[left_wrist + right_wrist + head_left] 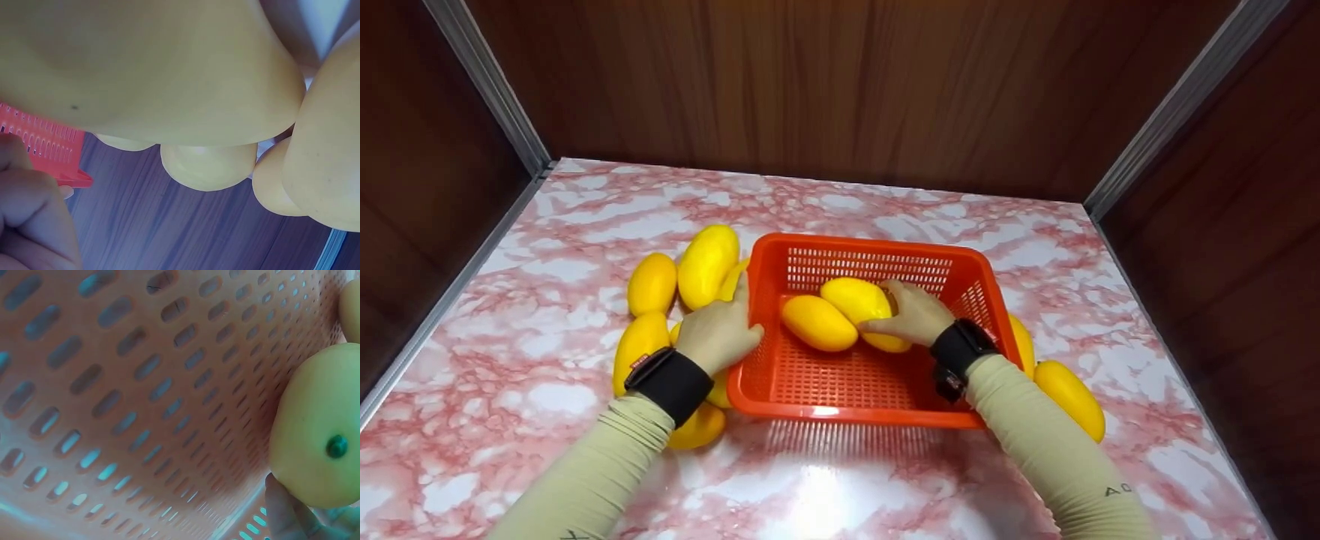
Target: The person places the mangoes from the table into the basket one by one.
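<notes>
An orange-red plastic basket (855, 412) with slotted walls stands in the middle of the table. My right hand (916, 315) reaches inside it and holds a yellow mango (855, 298), thumb on the near side and fingers on the far side. In the right wrist view this mango (315, 422) shows a green stem end, with fingertips (284, 506) against its skin. Another mango (819, 324) lies beside it on the basket floor. My left hand (716, 335) grips the basket's left rim. In the left wrist view its curled fingers (34, 208) are beside the red basket wall (50, 143).
Several mangoes (709, 262) cluster left of the basket, some partly under my left hand and wrist. To the right lie a mango (1071, 401) and another half hidden by the basket wall. Brown wood-grain panels (810, 90) enclose the marbled pink table (547, 465) behind and at both sides.
</notes>
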A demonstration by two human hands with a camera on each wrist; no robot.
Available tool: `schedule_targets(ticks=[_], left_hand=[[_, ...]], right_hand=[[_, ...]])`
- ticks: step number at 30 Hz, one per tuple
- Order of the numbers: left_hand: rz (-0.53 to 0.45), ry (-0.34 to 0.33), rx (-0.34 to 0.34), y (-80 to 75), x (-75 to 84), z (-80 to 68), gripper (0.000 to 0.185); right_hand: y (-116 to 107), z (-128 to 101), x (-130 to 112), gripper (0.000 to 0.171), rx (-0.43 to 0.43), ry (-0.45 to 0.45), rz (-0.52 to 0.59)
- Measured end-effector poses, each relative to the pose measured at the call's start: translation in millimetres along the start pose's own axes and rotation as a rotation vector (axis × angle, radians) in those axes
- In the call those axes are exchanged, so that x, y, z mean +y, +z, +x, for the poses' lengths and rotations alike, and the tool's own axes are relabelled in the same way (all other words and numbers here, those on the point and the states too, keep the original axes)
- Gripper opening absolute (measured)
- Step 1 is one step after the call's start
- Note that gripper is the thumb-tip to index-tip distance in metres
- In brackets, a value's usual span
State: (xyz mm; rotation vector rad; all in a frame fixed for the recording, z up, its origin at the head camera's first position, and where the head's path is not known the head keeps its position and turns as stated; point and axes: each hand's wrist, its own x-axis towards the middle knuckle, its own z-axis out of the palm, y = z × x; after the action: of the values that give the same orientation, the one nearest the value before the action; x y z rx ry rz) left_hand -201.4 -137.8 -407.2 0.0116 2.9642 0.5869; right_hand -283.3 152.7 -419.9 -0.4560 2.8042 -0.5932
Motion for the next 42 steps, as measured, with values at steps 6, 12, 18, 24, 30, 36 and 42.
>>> schedule_targets(ticks=[6,12,18,24,30,36,42], left_hand=[[0.001,0.001,-0.008,0.4,0.7,0.8,0.085],[-0.001,0.008,-0.010,0.9,1.0,1.1,0.085],[0.004,0.024,-0.002,0.3,1.6,0.2,0.084],[-0.002,0.018,-0.006,-0.1,1.3,-0.3,0.084],[-0.004,0.012,-0.003,0.9,1.9,0.2,0.085],[0.005,0.030,0.003,0.8,0.9,0.9,0.085],[0.004,0.017,-0.005,-0.6,-0.1,0.7,0.085]], right_hand=[[-3,-2,0,0.094,-0.003,0.005,0.014],[-6,-2,0,0.089,0.000,0.026,0.066],[-14,-3,0,0.087,0.006,0.054,0.108],[-21,-5,-3,0.084,0.028,0.052,0.092],[-31,-6,-4,0.079,0.059,0.046,0.097],[-46,-10,-4,0.076,0.101,0.035,0.114],[-66,-19,0,0.077,0.141,0.022,0.143]])
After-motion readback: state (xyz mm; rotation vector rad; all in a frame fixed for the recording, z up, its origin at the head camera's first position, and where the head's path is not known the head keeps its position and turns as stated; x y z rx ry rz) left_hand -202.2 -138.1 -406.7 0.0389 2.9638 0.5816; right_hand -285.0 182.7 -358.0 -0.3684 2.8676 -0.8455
